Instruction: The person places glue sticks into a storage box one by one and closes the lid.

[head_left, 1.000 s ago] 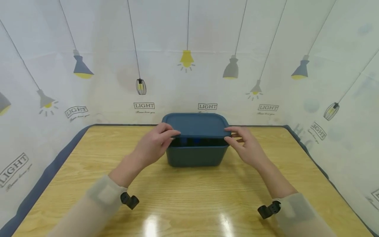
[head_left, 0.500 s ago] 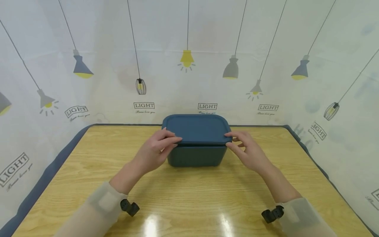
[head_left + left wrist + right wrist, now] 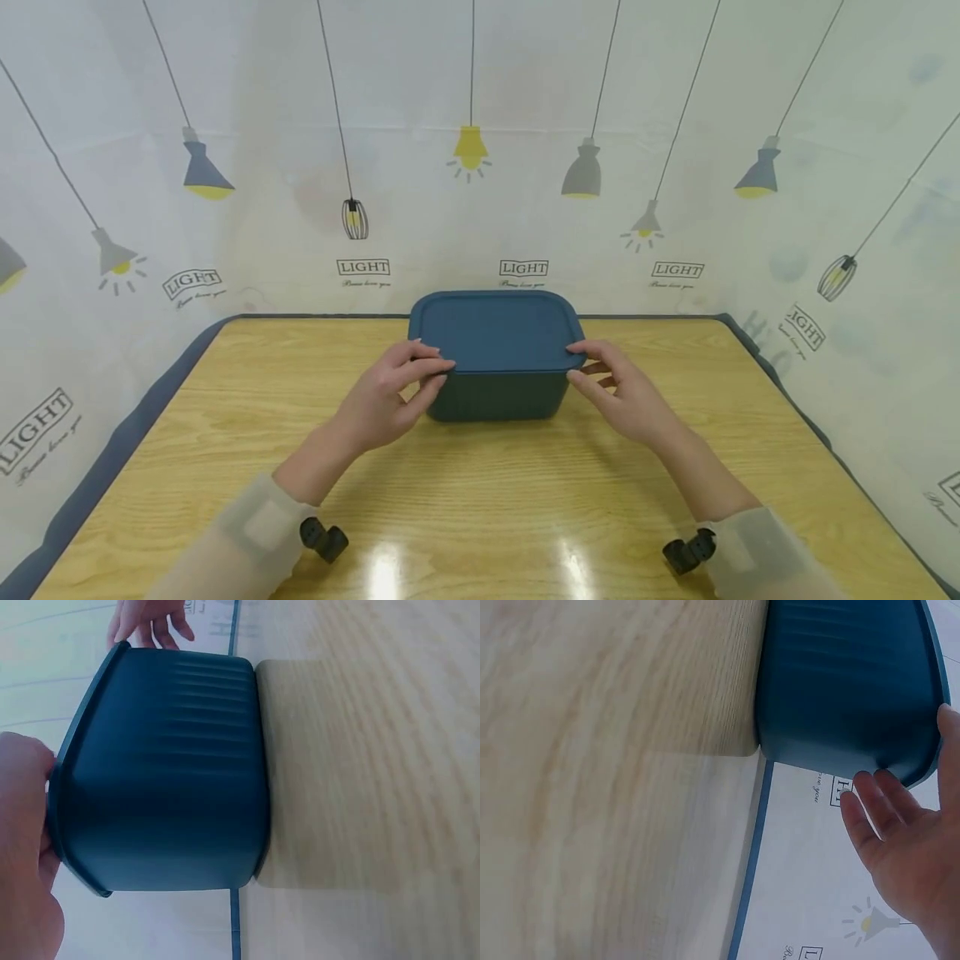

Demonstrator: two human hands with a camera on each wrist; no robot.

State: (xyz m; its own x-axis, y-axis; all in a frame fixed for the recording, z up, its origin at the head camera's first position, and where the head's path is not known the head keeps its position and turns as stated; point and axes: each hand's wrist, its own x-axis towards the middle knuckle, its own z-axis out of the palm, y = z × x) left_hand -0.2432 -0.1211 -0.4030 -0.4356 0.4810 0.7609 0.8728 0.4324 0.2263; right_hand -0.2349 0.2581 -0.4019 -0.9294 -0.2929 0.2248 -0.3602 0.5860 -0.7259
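A dark blue-green storage box [image 3: 498, 396] stands on the table, with its blue lid [image 3: 498, 329] lying flat over the top and no gap showing at the front. At the lid's front left corner, my left hand [image 3: 390, 392] pinches the edge, fingertips on top and thumb just below the rim. My right hand [image 3: 622, 387] holds the front right corner, index finger on top and thumb low at the front. In the right wrist view, the other fingers [image 3: 881, 806] of that hand reach along the box's end wall. The box's contents are hidden.
The box stands near the back edge of the wooden table [image 3: 487, 500]. Behind and at both sides hangs a pale cloth [image 3: 300, 167] printed with lamps. Small black camera mounts [image 3: 324, 540] sit on both sleeves.
Both hands have lowered the lid's front edge onto the box. The dark opening, with blue things inside, has closed from view. The box has stayed in place.
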